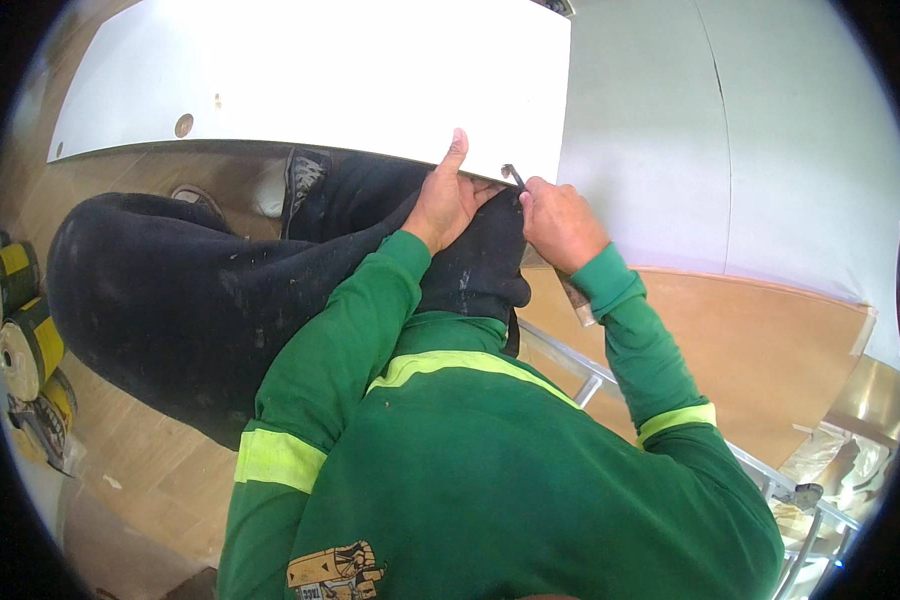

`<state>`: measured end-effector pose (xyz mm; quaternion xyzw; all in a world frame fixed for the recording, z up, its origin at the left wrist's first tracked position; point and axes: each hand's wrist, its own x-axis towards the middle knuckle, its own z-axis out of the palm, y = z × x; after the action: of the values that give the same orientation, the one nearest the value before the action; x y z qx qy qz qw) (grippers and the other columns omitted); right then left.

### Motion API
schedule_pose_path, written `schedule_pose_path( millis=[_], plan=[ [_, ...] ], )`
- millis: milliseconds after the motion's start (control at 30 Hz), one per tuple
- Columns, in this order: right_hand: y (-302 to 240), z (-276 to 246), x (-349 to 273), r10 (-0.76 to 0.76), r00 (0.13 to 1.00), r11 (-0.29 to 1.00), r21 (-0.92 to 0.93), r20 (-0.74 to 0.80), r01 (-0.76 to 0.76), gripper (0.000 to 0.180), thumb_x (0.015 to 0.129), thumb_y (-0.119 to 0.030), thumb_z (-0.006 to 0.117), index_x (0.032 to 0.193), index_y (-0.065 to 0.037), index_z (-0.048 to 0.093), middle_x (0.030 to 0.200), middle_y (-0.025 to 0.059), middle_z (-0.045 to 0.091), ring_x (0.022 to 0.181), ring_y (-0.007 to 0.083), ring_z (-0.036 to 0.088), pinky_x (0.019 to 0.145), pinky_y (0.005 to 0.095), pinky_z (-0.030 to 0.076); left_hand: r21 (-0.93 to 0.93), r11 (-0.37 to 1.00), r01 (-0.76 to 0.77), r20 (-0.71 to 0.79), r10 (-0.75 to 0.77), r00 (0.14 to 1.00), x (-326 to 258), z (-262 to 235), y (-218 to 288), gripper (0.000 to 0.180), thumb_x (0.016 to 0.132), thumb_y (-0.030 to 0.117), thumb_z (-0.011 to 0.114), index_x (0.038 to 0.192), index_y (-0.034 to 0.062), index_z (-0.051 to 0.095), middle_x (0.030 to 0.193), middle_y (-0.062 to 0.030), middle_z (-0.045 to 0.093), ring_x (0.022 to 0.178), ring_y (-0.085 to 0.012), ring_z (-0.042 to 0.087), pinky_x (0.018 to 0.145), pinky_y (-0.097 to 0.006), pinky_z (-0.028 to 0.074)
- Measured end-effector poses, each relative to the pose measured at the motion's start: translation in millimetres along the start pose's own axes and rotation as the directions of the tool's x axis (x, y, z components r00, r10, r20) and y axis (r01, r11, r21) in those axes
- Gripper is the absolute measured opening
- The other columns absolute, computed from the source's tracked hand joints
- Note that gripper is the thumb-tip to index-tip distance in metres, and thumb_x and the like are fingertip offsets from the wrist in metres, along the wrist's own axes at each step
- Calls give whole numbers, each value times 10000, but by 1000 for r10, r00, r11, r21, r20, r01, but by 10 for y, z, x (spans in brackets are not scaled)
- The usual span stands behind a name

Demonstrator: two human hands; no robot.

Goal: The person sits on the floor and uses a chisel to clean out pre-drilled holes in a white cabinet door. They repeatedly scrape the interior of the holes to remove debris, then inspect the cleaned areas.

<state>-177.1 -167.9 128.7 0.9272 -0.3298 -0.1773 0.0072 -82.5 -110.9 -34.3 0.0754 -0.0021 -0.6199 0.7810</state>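
Observation:
A large white panel [320, 80] lies across the upper part of the view, its near edge by my knees. Round brown holes show in it, one at the left [184, 125] and a smaller, rough one near its right corner. My left hand [450, 205] holds the near edge, thumb up against the white face and fingers curled underneath. Closed around a thin dark tool [515, 177], my right hand [567, 227] is just beyond the panel's edge. The tool's tip is at the corner hole; most of its handle is hidden, so its exact kind is unclear.
At the left, several yellow-and-black spools [35, 345] stand on the wood-look floor [160, 480]. A brown board [750, 330] and a metal ladder [595, 380] are at the right, below a pale wall [640, 130]. Crumpled sheeting [850, 465] lies at the far right.

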Motion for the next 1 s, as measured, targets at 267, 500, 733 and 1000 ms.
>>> schedule_pose_path(
  millis=[267, 500, 733, 1000],
  plan=[
    [240, -90, 150, -144, 982, 981, -115, 122, 158, 199, 1043, -182, 597, 1003, 8, 638, 803, 287, 693, 808, 502, 693, 733, 606, 543, 50, 999, 4, -4, -4, 1000, -31, 68, 47, 760, 1123, 650, 386, 1586, 48, 414, 1525, -190, 561, 1441, -309, 542, 1234, -486, 435],
    [157, -473, 314, -48, 916, 980, 194, 398, -33, 233, 1061, -193, 556, 1045, 17, 655, 839, 297, 702, 829, 503, 707, 771, 574, 565, 39, 999, -2, -45, 4, 999, -24, 43, 65, 767, 1122, 649, 391, 1575, 30, 408, 1520, -196, 553, 1431, -309, 548, 1230, -477, 438],
    [102, 63, 13, -1, 1000, 987, 162, 25, -3, 242, 1039, -166, 561, 974, 56, 628, 849, 343, 689, 829, 546, 688, 777, 601, 552, 48, 999, -8, -5, 8, 1000, -20, 11, 1, 841, 1078, 707, 435, 1619, 66, 369, 1579, -175, 519, 1469, -307, 516, 1245, -499, 419],
    [-4, 105, 10, 45, 998, 999, -20, 35, -44, 181, 970, -88, 563, 1018, 79, 613, 841, 343, 712, 849, 524, 734, 765, 587, 600, 38, 999, -2, 0, 2, 1000, -31, 10, 11, 821, 1085, 699, 434, 1617, 76, 379, 1569, -171, 528, 1472, -304, 514, 1236, -490, 428]
  ],
)
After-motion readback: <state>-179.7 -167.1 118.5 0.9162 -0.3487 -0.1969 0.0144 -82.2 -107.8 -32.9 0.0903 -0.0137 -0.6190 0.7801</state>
